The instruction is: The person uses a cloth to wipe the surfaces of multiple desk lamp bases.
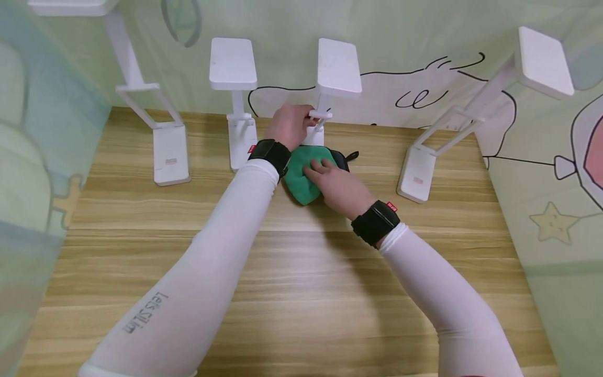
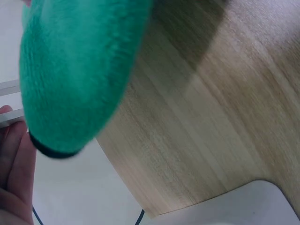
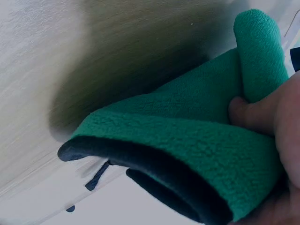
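Note:
A green fleece cloth (image 1: 303, 178) with black edging and a small black loop is bunched at the foot of a white desk lamp (image 1: 338, 65). My right hand (image 1: 343, 189) grips the cloth; in the right wrist view one digit presses into the green fleece (image 3: 197, 101) while others go behind its folds. My left hand (image 1: 293, 124) holds the lamp's thin hinged arm near the joint. In the left wrist view, the left fingers (image 2: 18, 164) curl at a white bar, and the green fleece (image 2: 79, 70) hangs close in front, hiding part of them.
Three more white desk lamps stand along the back: one far left (image 1: 171, 154), one just left of my left hand (image 1: 233, 63), one at the right (image 1: 416, 173). A printed curtain (image 1: 410, 42) rises behind the wood-grain table (image 1: 301, 293).

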A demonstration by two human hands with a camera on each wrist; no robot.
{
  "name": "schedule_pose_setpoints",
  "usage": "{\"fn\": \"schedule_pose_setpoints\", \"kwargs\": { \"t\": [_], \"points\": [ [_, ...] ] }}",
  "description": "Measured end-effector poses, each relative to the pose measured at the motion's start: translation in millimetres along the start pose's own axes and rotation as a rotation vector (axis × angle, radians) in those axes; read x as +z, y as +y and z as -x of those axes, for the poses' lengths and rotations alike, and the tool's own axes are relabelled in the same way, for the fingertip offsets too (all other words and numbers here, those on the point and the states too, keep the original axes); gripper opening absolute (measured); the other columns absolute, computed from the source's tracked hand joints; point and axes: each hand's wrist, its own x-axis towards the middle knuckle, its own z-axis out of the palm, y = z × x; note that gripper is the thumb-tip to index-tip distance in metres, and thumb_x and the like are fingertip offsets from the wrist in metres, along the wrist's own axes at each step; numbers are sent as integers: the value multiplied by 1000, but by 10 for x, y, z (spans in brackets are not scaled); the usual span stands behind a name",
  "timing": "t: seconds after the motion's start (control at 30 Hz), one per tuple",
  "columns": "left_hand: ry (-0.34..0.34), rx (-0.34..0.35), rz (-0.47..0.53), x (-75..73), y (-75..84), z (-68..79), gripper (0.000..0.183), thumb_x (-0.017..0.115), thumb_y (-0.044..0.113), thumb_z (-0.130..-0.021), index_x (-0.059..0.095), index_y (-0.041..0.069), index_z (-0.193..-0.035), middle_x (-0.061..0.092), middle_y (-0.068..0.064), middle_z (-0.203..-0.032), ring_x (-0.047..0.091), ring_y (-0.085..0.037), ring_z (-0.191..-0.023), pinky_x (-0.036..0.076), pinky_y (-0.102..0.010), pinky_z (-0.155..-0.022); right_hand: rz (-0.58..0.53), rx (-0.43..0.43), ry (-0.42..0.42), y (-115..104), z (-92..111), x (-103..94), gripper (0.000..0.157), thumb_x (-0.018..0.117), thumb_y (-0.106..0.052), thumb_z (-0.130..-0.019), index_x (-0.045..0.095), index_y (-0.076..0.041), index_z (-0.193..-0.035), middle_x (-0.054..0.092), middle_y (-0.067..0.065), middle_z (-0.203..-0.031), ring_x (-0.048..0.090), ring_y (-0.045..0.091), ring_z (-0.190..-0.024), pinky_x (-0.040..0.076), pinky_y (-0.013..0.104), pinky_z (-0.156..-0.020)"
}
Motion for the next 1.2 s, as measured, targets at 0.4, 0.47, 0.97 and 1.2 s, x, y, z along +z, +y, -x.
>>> {"fn": "schedule_pose_setpoints", "kwargs": {
  "t": [0.4,0.47,0.97,1.2],
  "points": [
    [-2,11,-3,16,-9,5,24,54,27,-103,68,16,-120,71,3,-112,63,-12,-95,51,-29,-83,-56,-114,50,-57,-286,41,53,48,10,-93,49,-6,-144,44,17,-149,34,37,-137,40,47,-107],
    [-1,14,1,19,-12,5,23,54,27,-103,68,17,-119,71,2,-112,63,-12,-94,51,-29,-82,-82,-114,64,-36,-349,32,53,48,12,-92,51,-6,-141,47,16,-146,38,34,-134,41,46,-106],
    [-5,8,-5,28,-30,-12,19,56,24,-103,67,15,-115,70,2,-109,62,-12,-93,51,-31,-89,-145,-37,181,246,-552,73,48,53,6,-95,52,-9,-141,48,12,-145,51,29,-122,46,45,-100],
    [5,6,-9,9,-60,-5,21,56,23,-103,67,15,-118,70,1,-109,62,-12,-94,51,-31,-90,-158,43,88,317,-527,26,52,50,6,-96,45,-8,-147,40,14,-152,39,30,-134,40,47,-107]
  ]
}}
